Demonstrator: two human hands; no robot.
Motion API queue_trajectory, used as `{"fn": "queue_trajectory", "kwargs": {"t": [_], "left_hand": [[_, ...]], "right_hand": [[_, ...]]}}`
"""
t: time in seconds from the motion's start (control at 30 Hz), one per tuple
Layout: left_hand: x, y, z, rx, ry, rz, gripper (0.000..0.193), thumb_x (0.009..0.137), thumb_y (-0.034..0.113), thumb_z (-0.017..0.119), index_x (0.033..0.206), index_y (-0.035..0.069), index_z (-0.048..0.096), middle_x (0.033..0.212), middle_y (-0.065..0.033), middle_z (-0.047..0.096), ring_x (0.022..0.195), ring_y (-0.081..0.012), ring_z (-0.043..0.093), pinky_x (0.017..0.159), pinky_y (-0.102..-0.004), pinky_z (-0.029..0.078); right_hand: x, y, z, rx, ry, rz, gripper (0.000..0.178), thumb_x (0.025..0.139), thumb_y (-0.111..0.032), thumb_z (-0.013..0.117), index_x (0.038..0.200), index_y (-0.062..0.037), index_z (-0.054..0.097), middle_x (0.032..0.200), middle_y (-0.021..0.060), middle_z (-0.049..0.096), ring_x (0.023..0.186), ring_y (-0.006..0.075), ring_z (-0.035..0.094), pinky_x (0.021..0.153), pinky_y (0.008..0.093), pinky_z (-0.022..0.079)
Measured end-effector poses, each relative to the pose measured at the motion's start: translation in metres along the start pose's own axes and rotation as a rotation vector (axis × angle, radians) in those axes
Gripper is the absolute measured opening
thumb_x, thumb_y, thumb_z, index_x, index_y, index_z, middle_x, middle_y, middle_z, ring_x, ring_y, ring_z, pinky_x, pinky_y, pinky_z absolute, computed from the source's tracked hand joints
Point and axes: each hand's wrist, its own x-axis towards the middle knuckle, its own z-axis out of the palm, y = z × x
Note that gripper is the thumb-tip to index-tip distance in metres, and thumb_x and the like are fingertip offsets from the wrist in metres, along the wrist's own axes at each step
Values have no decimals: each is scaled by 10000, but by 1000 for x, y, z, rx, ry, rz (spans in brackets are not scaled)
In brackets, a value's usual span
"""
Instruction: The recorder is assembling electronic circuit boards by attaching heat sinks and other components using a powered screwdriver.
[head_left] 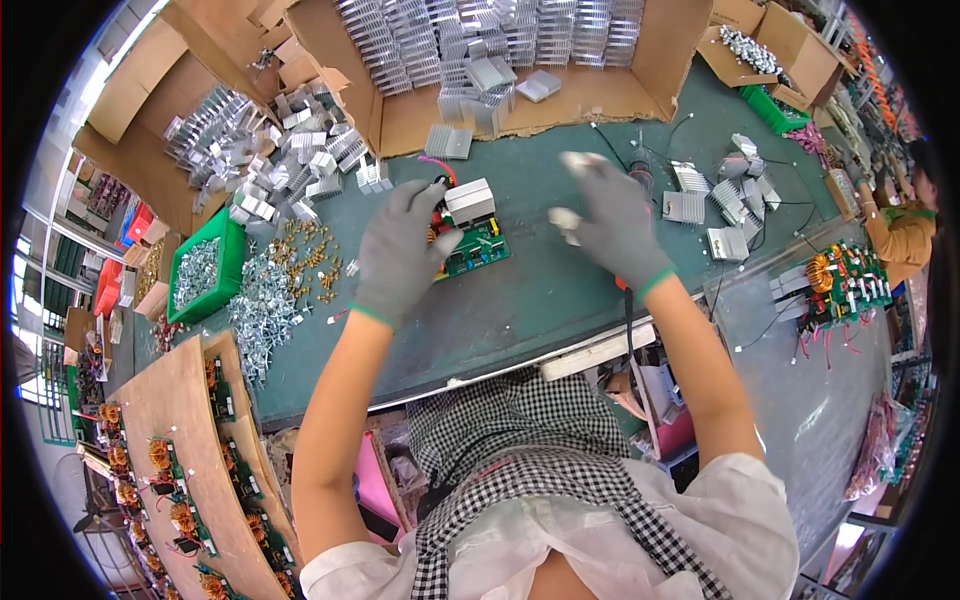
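Note:
Both my hands wear grey gloves with green cuffs. My left hand [395,250] grips the left side of a green circuit board [480,256], its thumb over the board and its fingers near the top. The board lies on the bench and carries a silvery heat sink block [470,200] and small components; a pink wire sticks up behind it. My right hand [612,222] is raised to the right of the board, thumb and forefinger apart, nothing between them. Partly hidden behind this hand is what looks like a power screwdriver [640,172], with a dark cord running toward the bench edge.
Loose screws [262,310] and brass parts [312,255] lie left, beside a green bin [232,262]. Cartons of heat sinks [655,85] stand behind. Wired heat sinks [728,243] and a populated board [850,285] lie right. Another person [900,240] is at far right.

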Motion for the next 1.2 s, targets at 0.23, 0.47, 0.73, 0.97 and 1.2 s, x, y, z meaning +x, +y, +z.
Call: {"fn": "queue_trajectory", "kwargs": {"t": [0.23, 0.47, 0.73, 0.97, 1.2], "left_hand": [[-39, -24, 15, -42, -235, -230, 771, 676, 354, 826, 1314, 98, 477, 1139, -170, 604, 1061, -345, 595, 902, -427, 483], [-57, -14, 23, 9, -188, -375, 791, 677, 361, 834, 1321, 101, 455, 1054, -154, 638, 1022, -324, 617, 868, -420, 496], [-85, -20, -2, -195, 126, -291, 372, 832, 245, 717, 1142, 70, 605, 976, -129, 660, 901, -329, 628, 785, -417, 492], [-103, 7, -52, 9, 151, -182, 167, 836, 205, 702, 939, 81, 661, 876, -99, 661, 805, -308, 629, 713, -410, 492], [-118, 107, -27, -1140, -426, -300, 491, 832, 344, 743, 1191, 57, 569, 1026, -114, 632, 946, -218, 629, 848, -349, 489]], "right_hand": [[-71, -6, -9, -94, -169, 468, 655, 766, -210, 676, 1375, -166, 438, 1416, 204, 380, 1180, 390, 525, 927, 446, 476], [-144, -32, -21, 278, -1, 93, 736, 746, -16, 557, 1446, -82, 341, 1363, 188, 395, 1201, 375, 484, 969, 428, 460], [-242, -32, -4, 2521, -70, 1119, 757, 775, -294, 593, 1437, -29, 338, 1108, 256, 611, 700, 311, 630, 476, 380, 513], [-251, -46, -1, 2362, -563, 950, 772, 727, -237, 726, 1374, 3, 378, 939, 209, 641, 595, 301, 623, 435, 379, 514], [-185, -79, -30, 1412, -523, 279, 889, 657, -195, 862, 1379, 53, 406, 1137, 147, 616, 1000, 216, 604, 900, 328, 473]]}}
